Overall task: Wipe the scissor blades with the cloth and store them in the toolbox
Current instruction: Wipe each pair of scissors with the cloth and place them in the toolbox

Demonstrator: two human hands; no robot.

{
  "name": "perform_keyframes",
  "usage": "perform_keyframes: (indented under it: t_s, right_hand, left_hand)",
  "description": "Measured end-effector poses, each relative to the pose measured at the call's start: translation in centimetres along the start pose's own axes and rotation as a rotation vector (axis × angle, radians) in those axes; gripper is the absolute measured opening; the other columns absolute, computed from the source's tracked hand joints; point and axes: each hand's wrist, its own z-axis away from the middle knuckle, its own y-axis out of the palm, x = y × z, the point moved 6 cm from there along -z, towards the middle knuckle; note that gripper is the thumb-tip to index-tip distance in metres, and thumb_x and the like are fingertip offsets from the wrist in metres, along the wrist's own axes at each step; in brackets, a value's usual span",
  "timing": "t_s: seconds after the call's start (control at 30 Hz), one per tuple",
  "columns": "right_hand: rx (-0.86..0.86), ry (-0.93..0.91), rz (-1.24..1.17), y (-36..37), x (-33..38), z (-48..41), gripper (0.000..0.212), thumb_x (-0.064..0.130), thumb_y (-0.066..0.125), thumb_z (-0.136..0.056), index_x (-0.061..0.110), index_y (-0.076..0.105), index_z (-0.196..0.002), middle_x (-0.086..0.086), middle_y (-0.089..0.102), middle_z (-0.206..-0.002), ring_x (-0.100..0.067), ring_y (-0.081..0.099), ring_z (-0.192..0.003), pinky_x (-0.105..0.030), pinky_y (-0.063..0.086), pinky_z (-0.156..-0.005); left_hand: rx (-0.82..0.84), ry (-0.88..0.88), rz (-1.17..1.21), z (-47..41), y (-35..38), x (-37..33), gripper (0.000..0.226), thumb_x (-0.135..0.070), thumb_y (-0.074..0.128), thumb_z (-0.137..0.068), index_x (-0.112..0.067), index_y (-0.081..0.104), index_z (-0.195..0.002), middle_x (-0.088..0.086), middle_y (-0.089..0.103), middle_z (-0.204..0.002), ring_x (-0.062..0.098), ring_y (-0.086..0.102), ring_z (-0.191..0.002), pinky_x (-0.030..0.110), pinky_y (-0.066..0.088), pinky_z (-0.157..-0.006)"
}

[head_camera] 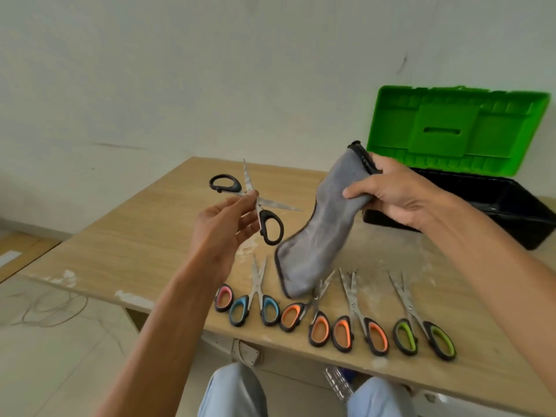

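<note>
I am watching the left hand (221,224) pinching the black-handled scissors (261,206) near the pivot, blades splayed wide, above the table (135,236). To its right the grey cloth (316,245) is hanging from the right hand (394,194), whose fingers are curling round its upper end. The toolbox (511,206) is standing open at the far right, green lid (457,127) up.

I am judging three risks. The pinch at the pivot is looking light, so a firm wipe may be twisting the scissors loose. With the blades open, a stroke against an edge may be cutting through the cloth into a finger. The cloth's tail is dangling over the row below; I cannot tell whether it is touching, but a swing may be nudging a pair off the near edge.

I am counting five pairs lying in the row: a pink pair (224,297) half hidden by the forearm, a blue pair (258,284), two orange pairs (319,326) (356,308) and a green pair (413,311). With the held pair that is making six, plus one cloth and one toolbox.
</note>
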Motion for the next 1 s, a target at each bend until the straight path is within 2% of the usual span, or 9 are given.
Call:
perform_keyframes:
  t_s: [0.2, 0.37, 0.53, 0.67, 0.73, 0.8, 0.87, 0.93, 1.0]
  right_hand:
    - [-0.241, -0.075, -0.002, -3.0, 0.5, 0.8, 0.056, -0.006, 0.081, -0.083, 0.011, 0.059, -0.131, -0.008, 0.073, -0.108, -0.021, 0.073, -0.096, -0.034, 0.062, -0.084]
    - [-0.327, 0.029, 0.404, -3.8, -2.2, 0.4, 0.05, 0.033, 0.066, -0.102, 0.018, 0.046, -0.145, -0.009, 0.063, -0.133, -0.018, 0.06, -0.103, -0.033, 0.046, -0.088]
    - [0.125, 0.374, 0.936, -4.0, -6.8, 1.5, 0.138, 0.054, 0.086, -0.077, 0.028, -0.019, -0.162, -0.016, 0.054, -0.139, -0.026, 0.058, -0.106, -0.034, 0.047, -0.091]
    - [-0.012, 0.378, 1.239, -6.2, -8.2, 2.6, 0.156, 0.055, 0.094, -0.065, 0.017, -0.023, -0.162, -0.024, 0.06, -0.141, -0.033, 0.066, -0.108, -0.037, 0.051, -0.079]
    - [-0.157, 0.455, 1.211, -7.8, -8.5, 3.0, 0.142, 0.068, 0.092, -0.055, 0.005, 0.019, -0.16, -0.019, 0.064, -0.135, -0.033, 0.067, -0.114, -0.039, 0.054, -0.082]
    - [-0.124, 0.473, 1.226, -8.6, -9.5, 2.9, 0.093, 0.073, 0.087, -0.058, 0.006, 0.068, -0.12, -0.011, 0.077, -0.108, -0.022, 0.07, -0.087, -0.032, 0.05, -0.066]
    - [-0.073, 0.383, 1.107, -8.6, -10.4, 2.8, 0.045, 0.057, 0.085, -0.076, 0.015, 0.075, -0.088, -0.005, 0.077, -0.087, -0.018, 0.068, -0.073, -0.033, 0.051, -0.062]
    - [-0.123, 0.22, 0.831, -8.3, -10.4, 2.8, 0.02, 0.038, 0.077, -0.091, 0.022, 0.077, -0.104, 0.0, 0.077, -0.1, -0.017, 0.072, -0.092, -0.037, 0.06, -0.08]
    - [-0.211, 0.105, 0.552, -8.2, -9.8, 3.0, 0.025, 0.033, 0.068, -0.099, 0.025, 0.072, -0.122, 0.004, 0.074, -0.114, -0.016, 0.069, -0.108, -0.039, 0.058, -0.095]
  left_hand:
    - [0.061, 0.027, -0.012, 0.2, 1.8, -0.3, 0.03, -0.018, 0.068, -0.09, 0.004, 0.069, -0.111, -0.001, 0.071, -0.072, 0.009, 0.067, -0.064, 0.021, 0.057, -0.066]
    - [0.06, -0.01, -0.029, -0.5, 2.3, 1.0, 0.033, -0.018, 0.068, -0.09, 0.006, 0.068, -0.113, 0.001, 0.07, -0.073, 0.01, 0.067, -0.064, 0.02, 0.057, -0.062]
    - [0.071, -0.046, -0.058, -1.3, 2.6, 2.4, 0.034, -0.019, 0.07, -0.089, 0.006, 0.068, -0.112, 0.003, 0.071, -0.076, 0.01, 0.068, -0.065, 0.02, 0.057, -0.061]
    - [0.087, -0.062, -0.073, -1.8, 2.9, 3.1, 0.034, -0.019, 0.069, -0.09, 0.007, 0.068, -0.112, 0.003, 0.07, -0.076, 0.01, 0.068, -0.065, 0.02, 0.056, -0.061]
    - [0.093, -0.068, -0.072, -2.1, 3.0, 3.3, 0.034, -0.02, 0.069, -0.089, 0.006, 0.068, -0.111, 0.003, 0.07, -0.077, 0.01, 0.068, -0.066, 0.02, 0.057, -0.061]
    - [0.099, -0.077, -0.07, -2.2, 3.2, 3.5, 0.034, -0.021, 0.07, -0.088, 0.004, 0.069, -0.112, 0.005, 0.071, -0.08, 0.011, 0.068, -0.068, 0.022, 0.057, -0.063]
    - [0.105, -0.085, -0.071, -2.3, 3.4, 3.8, 0.033, -0.02, 0.07, -0.088, 0.003, 0.07, -0.112, 0.006, 0.07, -0.082, 0.012, 0.069, -0.068, 0.022, 0.057, -0.063]
    - [0.113, -0.093, -0.07, -2.2, 3.6, 3.9, 0.033, -0.02, 0.069, -0.089, 0.004, 0.07, -0.112, 0.008, 0.069, -0.083, 0.011, 0.068, -0.067, 0.021, 0.057, -0.062]
    - [0.116, -0.092, -0.076, -2.2, 3.7, 3.8, 0.033, -0.02, 0.07, -0.089, 0.004, 0.07, -0.112, 0.009, 0.069, -0.086, 0.011, 0.068, -0.066, 0.021, 0.057, -0.061]
